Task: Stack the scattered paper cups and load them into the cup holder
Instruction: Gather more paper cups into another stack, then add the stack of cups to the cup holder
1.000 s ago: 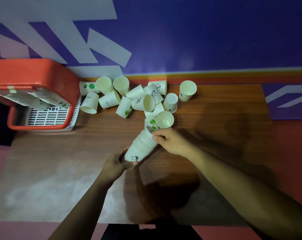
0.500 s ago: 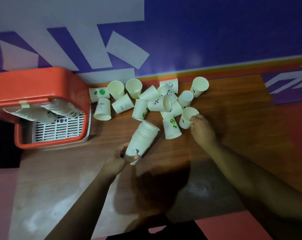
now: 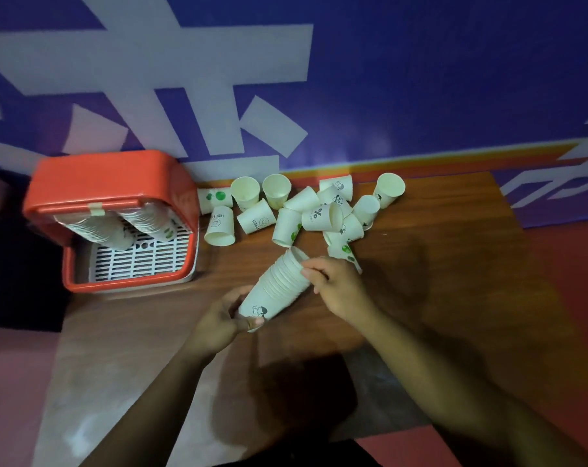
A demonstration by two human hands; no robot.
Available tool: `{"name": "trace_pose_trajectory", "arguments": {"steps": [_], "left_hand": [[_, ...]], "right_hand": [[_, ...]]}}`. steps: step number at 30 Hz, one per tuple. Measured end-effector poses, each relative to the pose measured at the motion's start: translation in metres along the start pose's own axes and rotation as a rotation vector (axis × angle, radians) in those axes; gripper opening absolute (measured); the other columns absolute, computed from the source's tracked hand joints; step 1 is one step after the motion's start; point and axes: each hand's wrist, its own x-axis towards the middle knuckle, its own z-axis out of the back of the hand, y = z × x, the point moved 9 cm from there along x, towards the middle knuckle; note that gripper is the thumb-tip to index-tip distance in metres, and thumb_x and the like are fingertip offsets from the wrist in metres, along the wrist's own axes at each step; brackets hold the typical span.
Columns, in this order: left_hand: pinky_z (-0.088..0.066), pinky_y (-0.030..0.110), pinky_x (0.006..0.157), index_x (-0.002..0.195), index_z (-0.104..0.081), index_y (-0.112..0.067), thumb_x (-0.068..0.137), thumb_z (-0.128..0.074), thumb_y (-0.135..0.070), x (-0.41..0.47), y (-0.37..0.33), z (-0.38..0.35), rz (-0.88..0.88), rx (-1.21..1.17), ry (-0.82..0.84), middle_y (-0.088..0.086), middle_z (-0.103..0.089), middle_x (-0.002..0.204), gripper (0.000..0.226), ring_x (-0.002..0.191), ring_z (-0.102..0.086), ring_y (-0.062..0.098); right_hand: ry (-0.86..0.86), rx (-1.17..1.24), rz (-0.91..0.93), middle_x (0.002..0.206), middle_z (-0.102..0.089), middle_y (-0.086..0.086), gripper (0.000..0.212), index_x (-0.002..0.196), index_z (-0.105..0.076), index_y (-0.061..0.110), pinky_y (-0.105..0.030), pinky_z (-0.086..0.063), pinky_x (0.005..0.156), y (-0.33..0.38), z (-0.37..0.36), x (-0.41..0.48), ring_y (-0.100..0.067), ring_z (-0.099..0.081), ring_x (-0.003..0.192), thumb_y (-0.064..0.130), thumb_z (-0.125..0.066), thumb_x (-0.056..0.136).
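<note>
A tilted stack of white paper cups (image 3: 279,285) hangs just above the wooden table (image 3: 447,264). My left hand (image 3: 218,326) grips its bottom end. My right hand (image 3: 341,288) rests against the open top end, fingers pinching the rim of the uppermost cup. Several loose cups (image 3: 319,214) with green and black prints lie scattered behind the stack, some upright, some on their sides. The red cup holder (image 3: 93,183) stands at the left, with two long cup stacks (image 3: 151,224) hanging from it over a white grille.
A blue and white wall (image 3: 387,79) runs close behind the table. One upright cup (image 3: 388,189) stands at the far right of the pile. Bare wood lies to the right of my right arm. The table's near edge meets a pink floor (image 3: 12,382).
My right hand picked a cup from the right of the pile and brought it back to the top of the stack. The left hand kept hold of the stack. The view shifted.
</note>
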Motion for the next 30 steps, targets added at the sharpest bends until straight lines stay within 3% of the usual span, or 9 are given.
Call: {"name": "trace_pose_trajectory", "arguments": {"steps": [4, 7, 11, 14, 16, 19, 21, 24, 30], "left_hand": [[-0.056, 0.037, 0.097, 0.131, -0.063, -0.029, 0.071, -0.086, -0.016, -0.037, 0.003, 0.016, -0.051, -0.039, -0.134, -0.001, -0.069, 0.129, 0.066, 0.121, -0.064, 0.019], [-0.056, 0.039, 0.098, 0.135, -0.061, -0.022, 0.071, -0.084, -0.020, -0.067, 0.009, 0.021, -0.085, -0.054, -0.215, -0.001, -0.069, 0.129, 0.068, 0.120, -0.065, 0.018], [-0.059, 0.037, 0.090, 0.135, -0.059, -0.023, 0.068, -0.086, -0.032, -0.100, 0.017, 0.036, -0.098, -0.089, -0.325, -0.003, -0.068, 0.128, 0.074, 0.119, -0.064, 0.019], [-0.059, 0.039, 0.092, 0.136, -0.057, -0.027, 0.075, -0.084, -0.023, -0.116, 0.013, 0.053, -0.126, -0.088, -0.352, -0.002, -0.067, 0.129, 0.067, 0.121, -0.062, 0.022], [-0.058, 0.040, 0.093, 0.136, -0.057, -0.027, 0.079, -0.081, -0.015, -0.122, 0.005, 0.065, -0.165, -0.096, -0.370, 0.000, -0.066, 0.130, 0.063, 0.121, -0.062, 0.024], [-0.055, 0.044, 0.098, 0.141, -0.052, -0.024, 0.081, -0.077, -0.009, -0.131, -0.004, 0.089, -0.235, -0.101, -0.400, 0.002, -0.062, 0.137, 0.067, 0.127, -0.059, 0.024], [-0.050, 0.044, 0.105, 0.147, -0.047, -0.022, 0.085, -0.075, -0.009, -0.133, -0.007, 0.104, -0.266, -0.075, -0.377, 0.000, -0.058, 0.144, 0.069, 0.133, -0.055, 0.020], [-0.047, 0.046, 0.109, 0.147, -0.048, -0.022, 0.084, -0.078, -0.027, -0.135, -0.009, 0.141, -0.294, -0.017, -0.403, -0.004, -0.060, 0.142, 0.070, 0.132, -0.057, 0.017], [-0.045, 0.024, 0.099, 0.142, -0.051, -0.038, 0.077, -0.076, -0.055, -0.123, -0.013, 0.245, -0.329, 0.166, -0.495, -0.019, -0.058, 0.138, 0.071, 0.124, -0.055, -0.001]], "right_hand": [[-0.038, 0.040, 0.148, 0.099, -0.063, -0.002, 0.016, 0.103, -0.074, 0.008, -0.017, -0.045, 0.085, 0.021, -0.024, -0.007, -0.006, -0.058, 0.091, 0.013, -0.060, 0.094], [-0.059, 0.047, 0.084, 0.117, -0.052, 0.000, 0.017, 0.104, -0.074, 0.014, -0.005, -0.038, 0.089, 0.025, -0.038, -0.010, -0.006, -0.053, 0.096, 0.019, -0.065, 0.091], [0.046, 0.032, 0.106, 0.123, -0.056, 0.000, 0.023, 0.114, -0.070, 0.018, -0.030, -0.044, 0.099, 0.050, -0.076, -0.027, -0.014, -0.050, 0.115, 0.022, -0.062, 0.093], [0.048, 0.208, 0.077, 0.135, -0.044, 0.010, 0.038, 0.132, -0.057, 0.029, -0.019, -0.042, 0.097, 0.074, -0.086, -0.035, -0.002, -0.043, 0.122, 0.031, -0.060, 0.095], [0.208, 0.397, -0.032, 0.138, -0.042, 0.016, 0.057, 0.143, -0.040, 0.032, -0.013, -0.043, 0.092, 0.081, -0.112, -0.037, 0.000, -0.042, 0.125, 0.036, -0.064, 0.092], [0.292, 0.509, -0.049, 0.142, -0.049, 0.012, 0.066, 0.144, -0.034, 0.035, -0.029, -0.045, 0.104, 0.097, -0.145, -0.029, -0.005, -0.048, 0.129, 0.035, -0.070, 0.088], [0.303, 0.520, -0.014, 0.138, -0.053, 0.014, 0.069, 0.145, -0.034, 0.032, -0.021, -0.045, 0.100, 0.113, -0.160, -0.021, 0.003, -0.051, 0.124, 0.027, -0.072, 0.087], [0.355, 0.459, 0.004, 0.119, -0.058, 0.027, 0.053, 0.132, -0.049, 0.031, -0.003, -0.045, 0.078, 0.141, -0.193, -0.009, 0.017, -0.055, 0.106, 0.025, -0.073, 0.086], [0.298, 0.438, 0.039, 0.130, -0.060, 0.015, 0.063, 0.134, -0.051, 0.033, -0.031, -0.049, 0.099, 0.183, -0.261, 0.032, -0.004, -0.057, 0.119, 0.022, -0.079, 0.079]]}}
